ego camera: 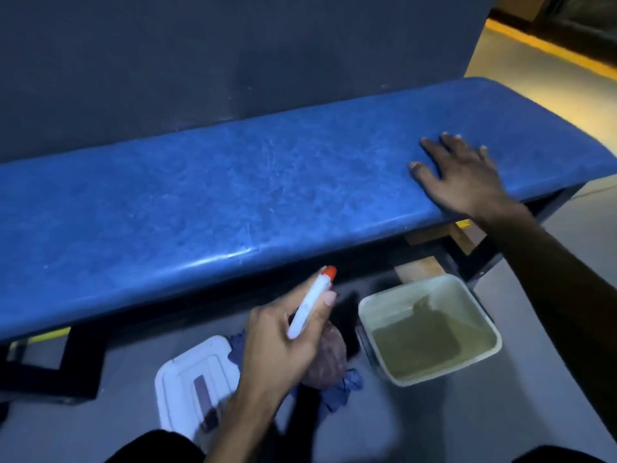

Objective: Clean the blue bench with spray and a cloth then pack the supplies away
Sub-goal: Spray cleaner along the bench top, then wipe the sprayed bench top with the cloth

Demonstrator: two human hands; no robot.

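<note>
The blue padded bench [233, 192] runs across the view from lower left to upper right, its top scuffed and shiny. My left hand [283, 342] is below the bench's front edge, shut on a white spray bottle [309, 307] with an orange nozzle that points up toward the bench. My right hand [457, 172] lies flat on the right part of the bench top, fingers spread, holding nothing. On the floor under my left hand lie a blue cloth [344, 385] and a reddish bundle [329, 360], partly hidden by the hand.
A white square bucket [480, 329] with murky greenish water stands on the grey floor below the bench's right half. A white lid [190, 372] lies at lower left. Black bench legs [76, 359] stand on the left. A dark wall is behind the bench.
</note>
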